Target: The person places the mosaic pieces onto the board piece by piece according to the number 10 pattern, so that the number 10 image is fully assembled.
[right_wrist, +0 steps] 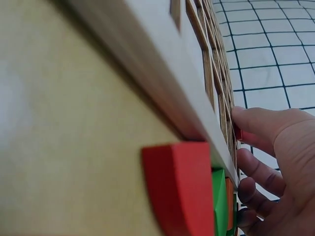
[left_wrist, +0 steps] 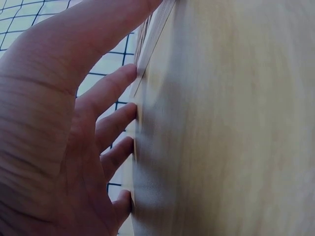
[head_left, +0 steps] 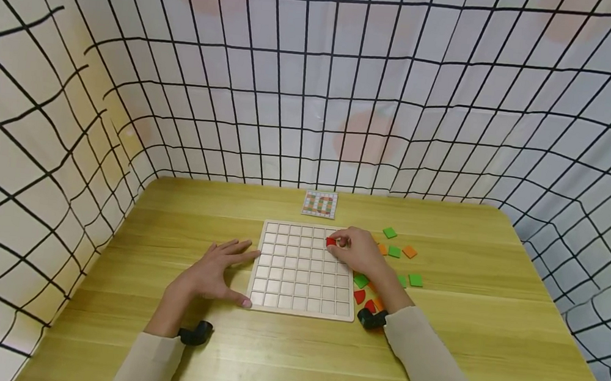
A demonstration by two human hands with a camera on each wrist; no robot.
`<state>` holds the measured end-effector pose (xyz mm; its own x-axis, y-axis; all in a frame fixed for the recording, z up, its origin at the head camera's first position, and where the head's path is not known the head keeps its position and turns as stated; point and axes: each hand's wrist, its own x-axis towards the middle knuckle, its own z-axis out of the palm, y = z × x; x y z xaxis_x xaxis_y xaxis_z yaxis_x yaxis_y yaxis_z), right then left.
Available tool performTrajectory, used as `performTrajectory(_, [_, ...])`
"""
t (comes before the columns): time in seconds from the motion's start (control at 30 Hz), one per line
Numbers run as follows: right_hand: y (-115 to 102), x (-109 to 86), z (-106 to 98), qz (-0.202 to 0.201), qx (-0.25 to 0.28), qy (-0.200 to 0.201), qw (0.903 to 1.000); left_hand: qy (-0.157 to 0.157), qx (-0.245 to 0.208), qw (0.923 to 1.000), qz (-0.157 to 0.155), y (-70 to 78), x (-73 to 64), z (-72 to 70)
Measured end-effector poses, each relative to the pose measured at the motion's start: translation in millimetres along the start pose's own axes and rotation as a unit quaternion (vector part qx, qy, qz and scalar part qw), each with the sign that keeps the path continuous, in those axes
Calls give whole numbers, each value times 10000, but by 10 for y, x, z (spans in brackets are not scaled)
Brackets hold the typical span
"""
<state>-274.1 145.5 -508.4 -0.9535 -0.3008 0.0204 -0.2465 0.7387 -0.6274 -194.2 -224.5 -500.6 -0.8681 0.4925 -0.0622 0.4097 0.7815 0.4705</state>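
Observation:
A pale wooden grid board [head_left: 293, 314] with square compartments lies on the table. My right hand [head_left: 359, 251] pinches a small red piece [head_left: 330, 241] between thumb and finger over the board's upper right compartments. In the right wrist view the fingertips hold the red piece just above the grid, most of it hidden by the thumb. My left hand [head_left: 215, 272] lies spread at the board's left side, its thumb at the lower left corner and index fingertip at the left edge. In the left wrist view those fingers [left_wrist: 115, 88] are straight and separated.
Right of the board lie loose green squares [head_left: 415, 280], orange squares [head_left: 409, 251] and red quarter-round pieces [head_left: 359, 296], some partly under my right wrist. A small patterned card [head_left: 320, 204] sits behind the board. White walls with black grid lines [head_left: 316, 81] surround the table [head_left: 266, 364].

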Motion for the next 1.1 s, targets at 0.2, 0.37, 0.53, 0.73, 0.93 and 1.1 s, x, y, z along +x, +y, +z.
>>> performTrajectory(0.2, [-5,-5,-6,-126,-166,23,9998,-2,-33,10000,-13,2,16,0])
performTrajectory(0.37, [-1,-15,-15,-177,-156,48,9997,19,-32,10000,29,10,20,-1])
performTrajectory(0.53, [48,-73,-53,-39,249,182,9995,4,9,10000,71,17,22,2])
performTrajectory(0.73, [159,-178,-128,49,375,351,9987,17,28,10000,23,21,7,1])
performTrajectory(0.93, [301,-345,-274,173,315,562,9978,-11,-24,10000,42,31,3,-2])
performTrajectory(1.1, [434,-464,-411,286,228,694,9969,30,30,10000,52,11,7,13])
